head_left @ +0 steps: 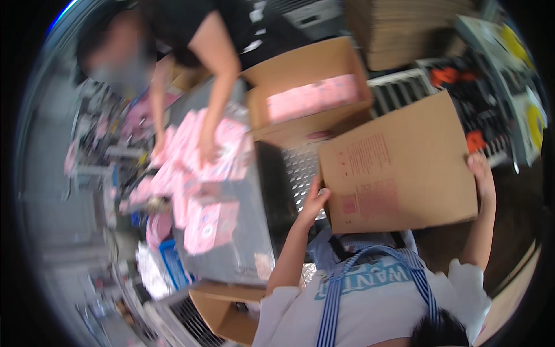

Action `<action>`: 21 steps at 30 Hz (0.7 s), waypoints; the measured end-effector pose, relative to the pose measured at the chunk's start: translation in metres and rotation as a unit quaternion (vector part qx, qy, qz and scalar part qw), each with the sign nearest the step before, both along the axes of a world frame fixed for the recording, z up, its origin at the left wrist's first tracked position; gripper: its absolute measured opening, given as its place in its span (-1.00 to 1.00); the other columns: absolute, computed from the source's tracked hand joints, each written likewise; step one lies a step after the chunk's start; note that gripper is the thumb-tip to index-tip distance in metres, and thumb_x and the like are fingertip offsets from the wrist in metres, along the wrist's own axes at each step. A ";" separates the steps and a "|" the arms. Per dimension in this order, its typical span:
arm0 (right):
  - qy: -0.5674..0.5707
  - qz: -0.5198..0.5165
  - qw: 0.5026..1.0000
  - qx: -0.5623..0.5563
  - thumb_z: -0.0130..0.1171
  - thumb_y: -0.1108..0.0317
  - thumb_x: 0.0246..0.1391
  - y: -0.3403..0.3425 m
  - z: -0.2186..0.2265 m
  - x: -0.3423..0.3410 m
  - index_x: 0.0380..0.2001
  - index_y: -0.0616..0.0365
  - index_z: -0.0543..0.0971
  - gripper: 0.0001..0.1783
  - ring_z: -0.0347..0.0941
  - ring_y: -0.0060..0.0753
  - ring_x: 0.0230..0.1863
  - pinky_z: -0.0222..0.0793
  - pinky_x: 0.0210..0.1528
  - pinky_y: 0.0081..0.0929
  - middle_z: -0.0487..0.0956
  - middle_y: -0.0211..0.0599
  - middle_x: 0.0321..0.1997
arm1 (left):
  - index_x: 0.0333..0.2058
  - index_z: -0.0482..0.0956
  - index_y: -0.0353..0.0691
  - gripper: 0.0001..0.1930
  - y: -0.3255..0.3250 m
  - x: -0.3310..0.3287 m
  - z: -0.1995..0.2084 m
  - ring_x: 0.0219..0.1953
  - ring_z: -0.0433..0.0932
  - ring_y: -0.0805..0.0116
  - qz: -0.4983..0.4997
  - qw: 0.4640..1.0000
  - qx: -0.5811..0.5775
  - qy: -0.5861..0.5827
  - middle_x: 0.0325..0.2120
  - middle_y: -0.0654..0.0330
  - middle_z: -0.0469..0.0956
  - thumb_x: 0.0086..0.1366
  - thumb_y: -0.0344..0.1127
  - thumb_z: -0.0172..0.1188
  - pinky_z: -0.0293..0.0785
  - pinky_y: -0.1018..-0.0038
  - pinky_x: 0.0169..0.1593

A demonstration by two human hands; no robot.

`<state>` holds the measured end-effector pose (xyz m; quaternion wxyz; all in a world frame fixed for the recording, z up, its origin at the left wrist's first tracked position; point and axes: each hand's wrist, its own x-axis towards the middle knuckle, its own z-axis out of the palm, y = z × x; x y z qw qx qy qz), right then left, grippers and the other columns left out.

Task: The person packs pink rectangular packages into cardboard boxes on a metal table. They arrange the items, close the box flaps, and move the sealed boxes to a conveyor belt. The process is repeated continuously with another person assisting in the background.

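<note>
Between my two hands, in front of my chest, is a brown cardboard box (416, 168) with reddish print on the face toward me. My left hand (315, 200) grips its left edge, thumb on the near face and fingers partly hidden behind. My right hand (481, 169) holds the right edge, fingers against the side. The box is tilted, and its far side is hidden. Just beyond it stands an open cardboard carton (257, 115) with pink packages (315, 98) lined up inside.
A co-worker (214, 52) leans over the grey table (245, 202) at left, both hands on a heap of pink packages (193, 139). A slotted metal rack with orange-and-black items (445, 75) is at far right. Another open carton (222, 327) sits at lower left.
</note>
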<state>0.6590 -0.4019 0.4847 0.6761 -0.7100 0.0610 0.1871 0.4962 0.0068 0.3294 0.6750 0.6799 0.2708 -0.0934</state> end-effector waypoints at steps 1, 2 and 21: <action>0.009 0.118 0.991 0.056 0.21 0.12 0.08 0.014 -0.004 0.001 -0.54 0.07 0.54 -0.72 0.44 -0.75 -0.39 0.31 -0.33 -0.67 0.51 -0.54 -0.52 | 0.30 0.06 -0.24 -0.31 0.022 -0.007 -0.020 0.24 0.25 0.17 -0.091 0.977 0.186 0.039 0.19 -0.01 0.27 0.31 -0.14 0.12 0.14 0.30 0.27; 0.034 0.212 0.976 0.019 0.22 0.11 0.08 0.041 -0.010 -0.012 -0.52 0.07 0.55 -0.73 0.46 -0.67 -0.33 0.34 -0.27 -0.58 0.54 -0.49 -0.46 | 0.26 0.16 -0.28 -0.36 0.053 -0.011 -0.029 0.24 0.25 0.16 -0.159 0.968 0.191 0.043 0.20 -0.04 0.26 0.27 -0.21 0.14 0.16 0.33 0.25; -0.044 0.103 0.951 -0.288 0.02 0.45 0.09 -0.069 -0.199 0.030 -0.02 0.35 0.46 -0.63 0.51 -0.27 -0.13 0.39 -0.07 -0.35 0.59 -0.07 -0.12 | 0.27 0.15 0.09 -0.46 0.035 -0.078 -0.013 -0.55 0.55 0.07 -0.037 0.833 0.552 0.012 -0.42 0.07 0.56 0.31 -0.18 -0.01 0.49 0.20 -0.48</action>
